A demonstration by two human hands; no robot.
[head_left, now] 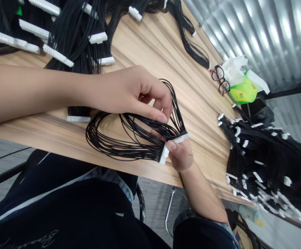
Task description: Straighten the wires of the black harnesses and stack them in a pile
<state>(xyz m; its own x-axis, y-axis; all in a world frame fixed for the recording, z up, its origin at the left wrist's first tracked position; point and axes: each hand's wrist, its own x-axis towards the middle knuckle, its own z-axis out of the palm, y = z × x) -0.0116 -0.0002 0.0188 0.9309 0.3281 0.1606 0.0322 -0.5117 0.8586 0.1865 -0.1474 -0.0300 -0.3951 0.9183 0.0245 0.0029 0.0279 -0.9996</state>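
Wire harness point(147, 152) is positioned over the front edge of the tabletop point(145, 45), its black wires looped leftward and upward. The right hand point(182, 157) supports it at the terminated end: grip closed, thumb pressed against the lower white connector point(163, 154). The upper white connector point(182, 137) sits just beside it, at an angle. The left hand point(142, 91) is at the upper wires, thumb and curled fingers close together; whether this grip retains any strands cannot be told. Additional harnesses point(80, 31) lie beyond the left forearm; eyeglasses point(221, 79) rest near a green bag point(242, 91).
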